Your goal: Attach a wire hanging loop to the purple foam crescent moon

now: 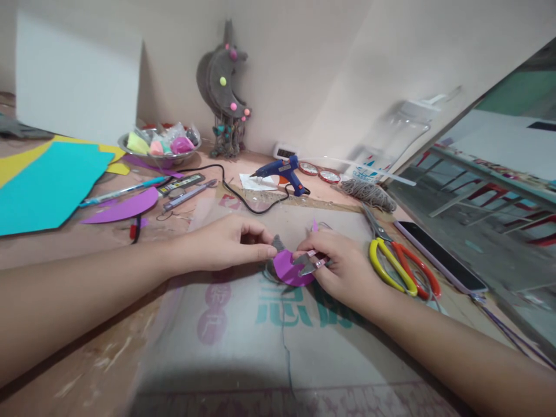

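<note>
My left hand (226,242) pinches the edge of a small purple felt piece (287,270) with a grey bit behind it, fingers closed on it. My right hand (339,263) is closed around small thread snips (309,263), whose blades rest on the purple piece. Both hands meet over a grey printed sack sheet (243,324) that covers the table in front of me.
Yellow and red scissors (397,263) and a phone (438,255) lie to the right. A blue glue gun (282,171) with its black cord, pens, a bowl of pompoms (160,145), teal and yellow sheets (47,179) and a moon-shaped felt hanging (223,87) sit behind.
</note>
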The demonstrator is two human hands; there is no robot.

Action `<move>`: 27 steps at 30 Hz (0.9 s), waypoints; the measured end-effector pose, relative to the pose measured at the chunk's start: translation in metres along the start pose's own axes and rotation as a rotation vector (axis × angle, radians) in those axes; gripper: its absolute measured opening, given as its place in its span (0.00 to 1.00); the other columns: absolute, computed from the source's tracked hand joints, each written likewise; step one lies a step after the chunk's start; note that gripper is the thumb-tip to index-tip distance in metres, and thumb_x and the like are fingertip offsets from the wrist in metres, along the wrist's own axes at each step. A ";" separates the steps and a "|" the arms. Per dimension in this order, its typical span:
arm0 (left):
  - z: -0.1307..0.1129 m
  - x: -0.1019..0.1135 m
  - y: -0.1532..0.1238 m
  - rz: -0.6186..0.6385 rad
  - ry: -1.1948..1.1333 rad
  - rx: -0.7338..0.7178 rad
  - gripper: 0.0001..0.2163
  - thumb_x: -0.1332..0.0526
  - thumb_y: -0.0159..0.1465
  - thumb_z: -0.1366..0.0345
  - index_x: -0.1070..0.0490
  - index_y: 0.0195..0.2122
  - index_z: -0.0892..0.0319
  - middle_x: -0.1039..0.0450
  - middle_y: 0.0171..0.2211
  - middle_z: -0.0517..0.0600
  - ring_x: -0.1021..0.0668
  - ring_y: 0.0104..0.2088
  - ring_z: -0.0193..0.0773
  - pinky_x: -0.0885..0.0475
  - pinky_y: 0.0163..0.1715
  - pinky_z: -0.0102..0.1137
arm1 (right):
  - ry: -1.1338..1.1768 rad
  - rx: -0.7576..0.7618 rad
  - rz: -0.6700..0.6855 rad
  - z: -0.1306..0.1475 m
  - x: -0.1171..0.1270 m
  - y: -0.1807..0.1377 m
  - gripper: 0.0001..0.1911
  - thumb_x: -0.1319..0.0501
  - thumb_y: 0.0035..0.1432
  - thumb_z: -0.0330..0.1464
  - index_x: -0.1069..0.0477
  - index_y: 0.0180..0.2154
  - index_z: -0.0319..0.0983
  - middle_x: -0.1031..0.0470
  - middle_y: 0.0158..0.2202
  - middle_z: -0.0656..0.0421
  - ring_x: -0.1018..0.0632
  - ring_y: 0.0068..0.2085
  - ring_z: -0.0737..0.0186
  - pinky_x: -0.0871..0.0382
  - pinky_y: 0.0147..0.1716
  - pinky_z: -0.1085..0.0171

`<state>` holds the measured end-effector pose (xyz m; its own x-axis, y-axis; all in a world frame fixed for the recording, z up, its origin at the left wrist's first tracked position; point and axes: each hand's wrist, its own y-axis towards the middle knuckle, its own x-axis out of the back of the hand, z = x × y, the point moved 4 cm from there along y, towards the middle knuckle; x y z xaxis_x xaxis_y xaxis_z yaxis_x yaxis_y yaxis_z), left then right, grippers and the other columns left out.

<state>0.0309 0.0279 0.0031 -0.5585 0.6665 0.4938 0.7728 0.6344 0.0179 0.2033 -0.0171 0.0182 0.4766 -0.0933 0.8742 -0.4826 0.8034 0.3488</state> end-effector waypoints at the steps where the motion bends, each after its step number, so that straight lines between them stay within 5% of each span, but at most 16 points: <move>1: 0.000 0.000 0.000 0.004 -0.014 -0.008 0.10 0.43 0.61 0.60 0.31 0.29 0.61 0.35 0.24 0.43 0.33 0.26 0.29 0.39 0.27 0.24 | 0.007 -0.004 0.003 -0.001 0.000 0.000 0.09 0.46 0.51 0.23 0.29 0.28 0.38 0.29 0.24 0.59 0.31 0.28 0.64 0.40 0.31 0.64; 22: -0.006 0.002 0.000 -0.038 0.033 -0.002 0.15 0.47 0.62 0.59 0.38 0.22 0.62 0.43 0.19 0.42 0.37 0.22 0.28 0.42 0.22 0.24 | -0.001 0.042 0.081 -0.002 -0.007 0.000 0.08 0.45 0.52 0.23 0.30 0.31 0.38 0.28 0.26 0.59 0.31 0.30 0.63 0.40 0.32 0.64; 27: -0.005 0.000 0.001 -0.043 0.047 -0.030 0.12 0.46 0.62 0.62 0.35 0.24 0.62 0.39 0.20 0.42 0.36 0.22 0.28 0.41 0.23 0.24 | 0.001 0.053 0.053 0.005 0.000 -0.002 0.11 0.42 0.56 0.36 0.32 0.40 0.37 0.28 0.34 0.55 0.30 0.33 0.60 0.38 0.34 0.62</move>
<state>0.0328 0.0267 0.0078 -0.5773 0.6191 0.5324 0.7575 0.6495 0.0661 0.2006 -0.0216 0.0190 0.4501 -0.0505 0.8915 -0.5454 0.7750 0.3193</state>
